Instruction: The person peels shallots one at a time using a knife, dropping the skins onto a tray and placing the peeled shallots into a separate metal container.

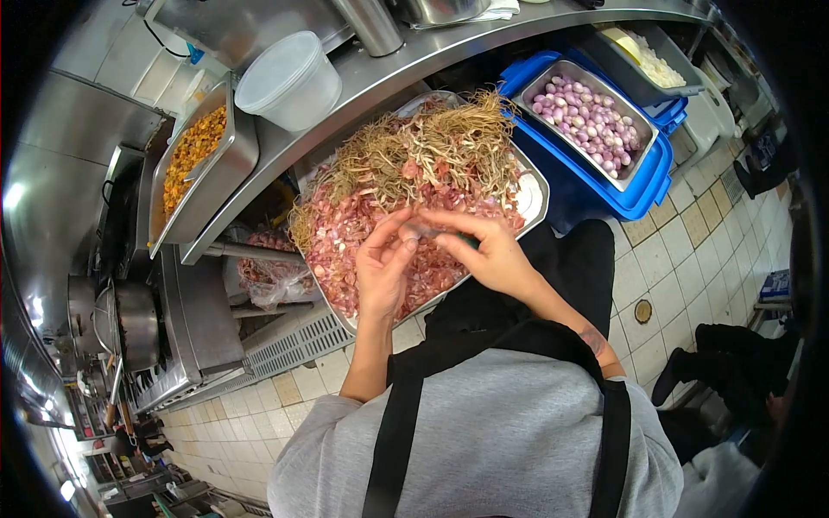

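My left hand (384,266) is closed in a pinch over a big metal tray (537,186). Between its fingertips is a small pale shallot (409,232), mostly covered by the fingers. Close against it, my right hand (490,252) curls round what looks like a small knife (425,230); a greyish blade and a bit of green handle show, slightly blurred. Pink shallot skins (345,250) fill the near part of the tray under both hands. Dry roots and stalks (414,147) are heaped at its far side.
Peeled shallots (591,121) fill a metal pan on a blue crate (635,207) at the right. A grey bin (682,86) stands behind it. On the steel counter (389,73) are a lidded plastic tub (289,82) and a pan of yellow-orange pieces (194,155). Other people's legs (725,363) show at right.
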A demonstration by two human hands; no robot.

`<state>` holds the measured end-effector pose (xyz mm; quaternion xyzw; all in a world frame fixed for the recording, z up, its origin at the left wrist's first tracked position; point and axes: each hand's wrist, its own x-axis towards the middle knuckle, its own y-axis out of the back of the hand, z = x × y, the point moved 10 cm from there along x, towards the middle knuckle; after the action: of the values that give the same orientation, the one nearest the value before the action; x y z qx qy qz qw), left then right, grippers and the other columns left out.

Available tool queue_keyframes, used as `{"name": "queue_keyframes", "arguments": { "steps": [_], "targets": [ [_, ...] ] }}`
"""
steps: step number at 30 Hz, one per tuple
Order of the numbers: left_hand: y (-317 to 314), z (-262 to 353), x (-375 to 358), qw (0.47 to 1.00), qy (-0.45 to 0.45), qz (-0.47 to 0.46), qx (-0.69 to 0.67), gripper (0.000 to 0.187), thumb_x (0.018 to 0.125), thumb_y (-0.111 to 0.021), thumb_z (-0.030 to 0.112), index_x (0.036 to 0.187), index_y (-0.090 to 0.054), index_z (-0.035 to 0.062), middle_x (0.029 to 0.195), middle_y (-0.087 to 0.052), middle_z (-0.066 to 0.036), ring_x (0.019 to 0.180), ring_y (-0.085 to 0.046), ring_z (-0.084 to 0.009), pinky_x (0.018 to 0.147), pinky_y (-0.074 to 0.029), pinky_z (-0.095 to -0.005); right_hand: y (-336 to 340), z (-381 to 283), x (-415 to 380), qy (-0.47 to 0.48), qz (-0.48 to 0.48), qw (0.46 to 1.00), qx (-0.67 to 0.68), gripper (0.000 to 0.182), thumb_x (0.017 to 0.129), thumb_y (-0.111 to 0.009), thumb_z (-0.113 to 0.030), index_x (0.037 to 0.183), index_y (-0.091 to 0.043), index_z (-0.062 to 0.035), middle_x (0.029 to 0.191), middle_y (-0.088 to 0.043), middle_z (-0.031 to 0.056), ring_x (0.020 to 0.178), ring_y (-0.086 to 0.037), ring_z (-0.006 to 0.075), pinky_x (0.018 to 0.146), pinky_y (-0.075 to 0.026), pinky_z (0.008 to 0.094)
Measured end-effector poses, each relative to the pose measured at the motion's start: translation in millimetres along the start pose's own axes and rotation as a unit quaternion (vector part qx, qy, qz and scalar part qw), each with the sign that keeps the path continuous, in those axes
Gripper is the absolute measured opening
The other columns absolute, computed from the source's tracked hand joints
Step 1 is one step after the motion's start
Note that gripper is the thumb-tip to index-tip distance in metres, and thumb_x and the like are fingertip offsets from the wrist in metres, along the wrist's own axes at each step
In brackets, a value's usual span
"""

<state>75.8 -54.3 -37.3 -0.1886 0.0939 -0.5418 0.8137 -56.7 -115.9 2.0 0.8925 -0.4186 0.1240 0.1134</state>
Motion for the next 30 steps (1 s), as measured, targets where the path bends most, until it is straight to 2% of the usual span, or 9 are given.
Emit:
{"name": "queue_keyframes", "arguments": {
  "steps": [3,6,9,15,18,22,23,27,30],
  "targets": [
    [-2.4,3.2,0.4,1.0,0.012,-0.016,0.02,0.039,0.079,-0.061,-0.007,0.117,-0.054,-0.0041,0.115,-0.05,-0.006,0.102,-0.054,-0.0132,0.088,-0.044,-0.0252,-10.0,-6.6,-2.8,-0.009,-0.034,0.999,-0.017,0.03,0.084,-0.057,-0.004,0.113,-0.059,-0.0013,0.106,-0.065,0.0112,0.097,-0.062,0.0177,0.083,-0.048,0.0283],
    [-2.8,8.0,-0.9,0.999,-0.006,-0.022,0.048,0.038,0.079,-0.062,-0.007,0.116,-0.055,-0.0044,0.111,-0.05,-0.005,0.098,-0.054,-0.0122,0.088,-0.044,-0.0242,-7.5,-12.0,-1.1,0.03,-0.015,0.999,-0.006,0.028,0.083,-0.06,-0.009,0.11,-0.062,-0.0053,0.101,-0.065,0.0144,0.092,-0.064,0.026,0.077,-0.049,0.0313],
    [-3.9,9.0,-2.3,0.998,-0.001,-0.031,0.051,0.038,0.078,-0.062,-0.007,0.115,-0.055,-0.0051,0.11,-0.051,-0.005,0.098,-0.054,-0.0119,0.088,-0.044,-0.0236,-9.0,-13.4,-2.8,0.055,-0.006,0.998,-0.024,0.027,0.084,-0.059,-0.009,0.11,-0.062,-0.0044,0.093,-0.068,0.0109,0.083,-0.065,0.0206,0.074,-0.049,0.0297],
    [-8.3,-2.2,-6.1,0.998,0.04,-0.031,-0.03,0.043,0.079,-0.063,-0.005,0.12,-0.05,-0.0055,0.109,-0.056,-0.009,0.099,-0.056,-0.0136,0.087,-0.045,-0.0254,-17.6,39.1,-7.1,-0.172,-0.045,0.96,0.217,0.025,0.089,-0.056,-0.009,0.113,-0.062,-0.0046,0.075,-0.062,0.0016,0.059,-0.05,0.0028,0.05,-0.039,0.0184],
    [-9.5,1.5,-4.3,0.996,0.038,-0.002,-0.075,0.042,0.079,-0.063,-0.004,0.119,-0.05,-0.0043,0.105,-0.059,-0.01,0.096,-0.058,-0.015,0.085,-0.047,-0.0267,-12.9,47.8,-4.8,-0.165,-0.023,0.946,0.279,0.028,0.089,-0.055,-0.009,0.117,-0.059,-0.0048,0.076,-0.062,0.0018,0.057,-0.05,0.002,0.046,-0.034,0.0162],
    [-0.3,-2.6,-0.3,0.995,0.018,-0.005,-0.097,0.036,0.08,-0.063,-0.004,0.114,-0.052,-0.0029,0.101,-0.061,-0.01,0.093,-0.059,-0.0155,0.084,-0.049,-0.027,-9.8,25.0,-4.9,-0.138,-0.013,0.976,0.171,0.03,0.088,-0.056,-0.007,0.117,-0.058,-0.0037,0.077,-0.062,0.0012,0.064,-0.054,0.0045,0.056,-0.044,0.0185],
    [-0.9,-1.3,-0.6,0.994,0.008,-0.008,-0.104,0.034,0.08,-0.063,-0.004,0.112,-0.053,-0.0026,0.1,-0.061,-0.01,0.092,-0.06,-0.0155,0.083,-0.049,-0.027,-13.7,18.9,-5.5,-0.121,-0.011,0.973,0.196,0.03,0.086,-0.057,-0.006,0.116,-0.058,-0.003,0.084,-0.065,0.0037,0.071,-0.057,0.0057,0.063,-0.047,0.0206],
    [0.2,-2.4,-1.7,0.995,0.008,-0.002,-0.102,0.032,0.081,-0.062,-0.004,0.112,-0.053,-0.0025,0.102,-0.061,-0.01,0.093,-0.059,-0.0152,0.083,-0.049,-0.0262,-13.7,3.8,-2.2,-0.031,0.007,0.993,0.116,0.031,0.085,-0.059,-0.007,0.115,-0.059,-0.0022,0.099,-0.067,0.0071,0.075,-0.058,0.0073,0.068,-0.047,0.0231],
    [-1.2,-1.5,-2.5,0.994,0.002,-0.013,-0.106,0.033,0.081,-0.061,-0.003,0.114,-0.052,-0.0029,0.103,-0.061,-0.01,0.094,-0.059,-0.0154,0.085,-0.048,-0.0267,-16.0,6.0,-4.9,-0.038,0.005,0.992,0.117,0.027,0.087,-0.057,-0.008,0.113,-0.06,-0.0018,0.089,-0.066,0.0063,0.066,-0.054,0.0052,0.059,-0.045,0.0208]
  ]
}}
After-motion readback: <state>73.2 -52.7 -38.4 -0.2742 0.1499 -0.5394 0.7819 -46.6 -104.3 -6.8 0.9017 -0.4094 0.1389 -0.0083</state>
